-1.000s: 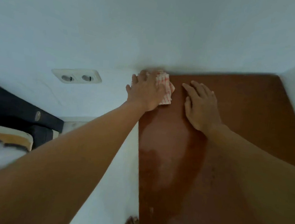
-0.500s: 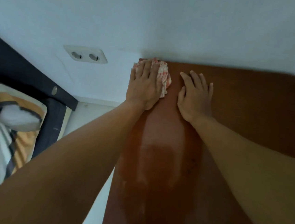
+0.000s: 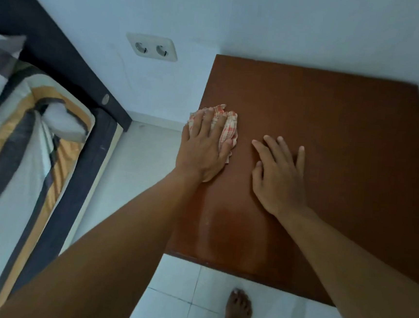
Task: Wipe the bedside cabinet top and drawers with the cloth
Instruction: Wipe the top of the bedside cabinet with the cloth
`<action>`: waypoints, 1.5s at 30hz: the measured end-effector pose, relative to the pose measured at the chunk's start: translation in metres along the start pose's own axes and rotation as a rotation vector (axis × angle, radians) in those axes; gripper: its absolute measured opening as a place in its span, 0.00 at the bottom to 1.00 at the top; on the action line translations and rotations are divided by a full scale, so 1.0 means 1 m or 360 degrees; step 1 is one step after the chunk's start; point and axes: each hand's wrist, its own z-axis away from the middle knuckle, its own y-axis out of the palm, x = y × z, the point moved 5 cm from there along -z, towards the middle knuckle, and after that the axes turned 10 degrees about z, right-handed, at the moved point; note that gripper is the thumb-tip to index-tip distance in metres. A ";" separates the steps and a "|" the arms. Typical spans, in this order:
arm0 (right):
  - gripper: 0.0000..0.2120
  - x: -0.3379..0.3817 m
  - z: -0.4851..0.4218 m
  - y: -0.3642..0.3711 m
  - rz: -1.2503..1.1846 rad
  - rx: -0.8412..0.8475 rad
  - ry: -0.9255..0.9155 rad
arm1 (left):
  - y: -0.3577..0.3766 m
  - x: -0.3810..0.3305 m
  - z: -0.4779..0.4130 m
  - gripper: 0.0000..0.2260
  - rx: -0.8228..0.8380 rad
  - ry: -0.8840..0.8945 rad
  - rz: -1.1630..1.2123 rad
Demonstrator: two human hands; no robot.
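Observation:
The brown bedside cabinet top (image 3: 332,134) fills the right half of the view, seen from above. My left hand (image 3: 203,148) presses a crumpled red-and-white checked cloth (image 3: 229,127) flat against the top near its left edge. My right hand (image 3: 278,175) lies flat on the wood just right of the cloth, fingers spread, holding nothing. A paler smeared patch (image 3: 222,236) shows on the wood near the front edge. The drawers are hidden below the top.
A white wall with a double socket (image 3: 151,47) stands behind the cabinet. A bed (image 3: 27,143) with a dark frame and striped bedding lies to the left, a strip of white tiled floor between. My bare foot (image 3: 238,311) stands on the tiles at the cabinet's front edge.
My left hand has drawn the cloth from the back left corner toward me along the left edge. My right hand has slid nearer too, and my head has pulled back.

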 end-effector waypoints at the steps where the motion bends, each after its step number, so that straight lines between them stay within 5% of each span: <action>1: 0.24 0.005 0.011 0.000 0.0025 -0.0002 -0.0016 | 0.001 0.000 0.013 0.31 0.0006 -0.0004 0.0001; 18: 0.24 0.051 0.144 -0.031 0.0132 0.0078 0.0017 | 0.015 0.018 0.265 0.24 -0.0031 0.0035 -0.0123; 23: 0.24 0.054 0.161 -0.042 0.0146 0.0078 -0.0005 | 0.027 0.035 0.342 0.25 0.0232 0.0462 -0.0240; 26: 0.24 0.048 0.157 -0.044 0.0161 0.0088 -0.0003 | 0.010 0.068 0.361 0.32 0.0253 0.0138 -0.0188; 29: 0.24 0.039 0.143 -0.045 0.0190 0.0110 -0.0022 | -0.017 0.078 0.328 0.19 0.0000 0.0011 -0.0104; 45: 0.23 -0.027 -0.107 -0.021 0.0059 0.0038 0.0042 | -0.070 -0.026 -0.078 0.19 -0.0386 0.0224 0.0162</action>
